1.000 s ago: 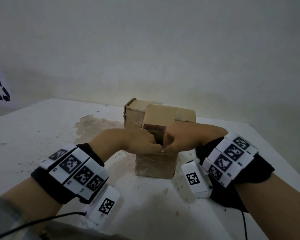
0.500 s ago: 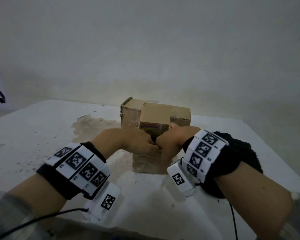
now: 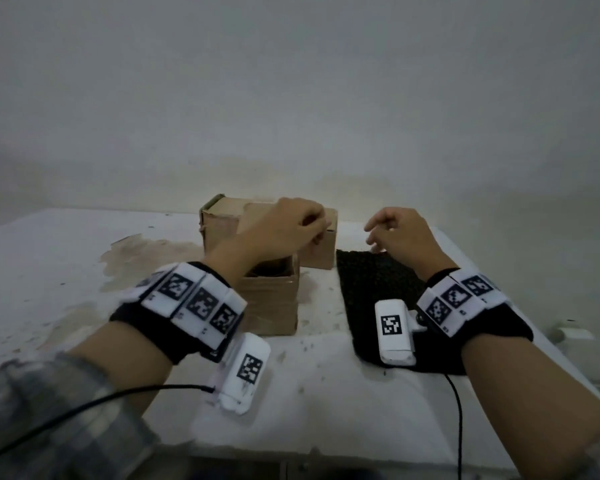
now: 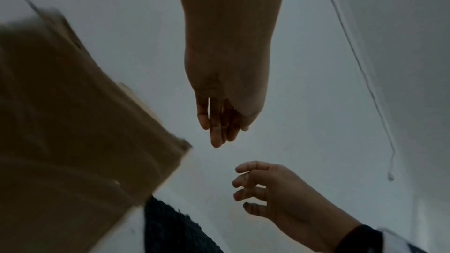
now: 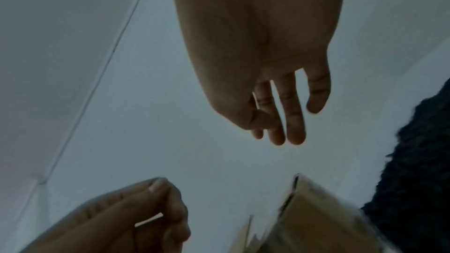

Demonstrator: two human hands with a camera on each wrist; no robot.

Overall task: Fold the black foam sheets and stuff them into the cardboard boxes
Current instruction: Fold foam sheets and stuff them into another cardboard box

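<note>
The near cardboard box (image 3: 271, 306) stands open on the white table (image 3: 84, 271), with dark foam (image 3: 270, 270) showing inside its mouth. My left hand (image 3: 310, 226) hovers above it, fingers loosely curled and holding nothing. In the left wrist view the left hand's fingers (image 4: 216, 126) hang free beside the box (image 4: 73, 122). A black foam sheet (image 3: 378, 285) lies flat to the right of the box. My right hand (image 3: 378, 233) floats over its far edge, fingers relaxed and apart, and the right wrist view shows the right hand (image 5: 284, 122) holding nothing.
Two more cardboard boxes stand behind the near one, at the back left (image 3: 219, 226) and back right (image 3: 321, 252). A brownish stain (image 3: 146, 251) marks the table left of them. The wall rises right behind. The table's right edge runs close to the foam sheet.
Both hands have let go of the near box's top and lifted. The right hand swung right, over the flat foam sheet. The left hand rose above the box.
</note>
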